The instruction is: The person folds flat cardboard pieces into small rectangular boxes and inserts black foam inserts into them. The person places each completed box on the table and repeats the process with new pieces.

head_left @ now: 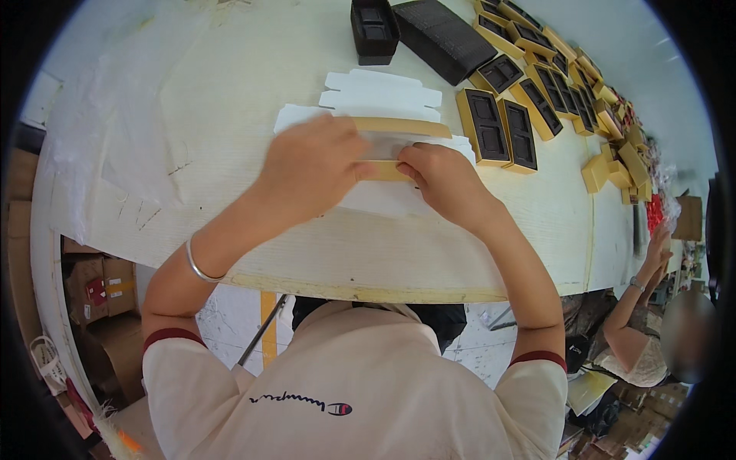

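A partly folded carton (pixel 408 128), white inside with gold side walls, lies on the table in front of me. Its white flaps spread out flat beyond the far wall and towards me. My left hand (pixel 310 161) is over the carton's left end, its thumb by the near gold wall. Motion smears its fingers, so their grip is unclear. My right hand (pixel 446 182) is closed at the right end, thumb and fingers pinching the near gold wall. What lies between the two walls is blurred and partly covered by my hands.
Beyond the carton stand a stack of black trays (pixel 375 31) and a long black tray stack (pixel 445 38) on its side. Several gold boxes with black inserts (pixel 484 126) line the right. Clear plastic sheeting (pixel 115 123) lies left. Another person (pixel 632 345) is at the far right.
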A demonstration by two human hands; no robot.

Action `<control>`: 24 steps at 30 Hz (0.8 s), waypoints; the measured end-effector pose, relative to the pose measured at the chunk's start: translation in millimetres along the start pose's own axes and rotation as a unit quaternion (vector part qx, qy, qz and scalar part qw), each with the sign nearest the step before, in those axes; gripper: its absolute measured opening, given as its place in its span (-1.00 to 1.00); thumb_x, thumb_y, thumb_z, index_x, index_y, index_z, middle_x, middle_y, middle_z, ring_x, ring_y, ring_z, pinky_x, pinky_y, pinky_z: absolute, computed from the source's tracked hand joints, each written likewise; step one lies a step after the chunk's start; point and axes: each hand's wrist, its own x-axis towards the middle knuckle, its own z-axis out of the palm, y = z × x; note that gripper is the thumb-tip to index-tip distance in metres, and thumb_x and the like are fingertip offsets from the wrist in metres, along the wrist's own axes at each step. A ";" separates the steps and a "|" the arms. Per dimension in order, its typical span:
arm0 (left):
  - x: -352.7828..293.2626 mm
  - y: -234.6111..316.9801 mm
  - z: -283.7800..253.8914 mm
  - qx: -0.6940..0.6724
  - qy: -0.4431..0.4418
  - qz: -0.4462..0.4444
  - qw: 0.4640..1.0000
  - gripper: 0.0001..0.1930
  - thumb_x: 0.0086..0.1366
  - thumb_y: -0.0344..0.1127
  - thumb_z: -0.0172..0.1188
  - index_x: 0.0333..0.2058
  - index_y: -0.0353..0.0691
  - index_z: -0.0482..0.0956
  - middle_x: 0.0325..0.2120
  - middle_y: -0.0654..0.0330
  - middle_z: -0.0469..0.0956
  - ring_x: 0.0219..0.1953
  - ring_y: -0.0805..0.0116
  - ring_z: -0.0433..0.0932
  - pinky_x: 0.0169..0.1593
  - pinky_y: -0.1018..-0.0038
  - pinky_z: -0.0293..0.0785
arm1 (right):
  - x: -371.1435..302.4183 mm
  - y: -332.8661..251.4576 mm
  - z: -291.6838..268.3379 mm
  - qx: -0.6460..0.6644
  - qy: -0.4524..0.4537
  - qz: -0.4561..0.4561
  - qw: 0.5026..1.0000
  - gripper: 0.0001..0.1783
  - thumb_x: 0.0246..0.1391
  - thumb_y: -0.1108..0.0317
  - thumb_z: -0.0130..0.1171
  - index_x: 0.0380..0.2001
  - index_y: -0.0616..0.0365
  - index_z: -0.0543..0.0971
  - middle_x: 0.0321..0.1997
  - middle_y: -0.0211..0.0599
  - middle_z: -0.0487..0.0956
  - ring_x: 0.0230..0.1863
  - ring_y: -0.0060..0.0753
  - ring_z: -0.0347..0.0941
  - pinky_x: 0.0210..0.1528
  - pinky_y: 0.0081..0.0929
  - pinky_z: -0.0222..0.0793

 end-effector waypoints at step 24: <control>-24.5 4.6 3.3 -0.251 -0.178 -0.149 0.940 -0.64 0.08 -0.63 0.08 -0.10 -0.25 0.44 -0.04 0.16 0.37 -0.23 0.21 0.50 -0.19 0.41 0.48 | -24.8 -0.1 7.8 0.023 0.071 -0.207 0.976 -0.61 -0.30 0.46 0.32 -0.25 0.14 0.56 -0.18 -0.23 0.43 -0.24 -0.21 0.40 -0.18 -0.33 0.40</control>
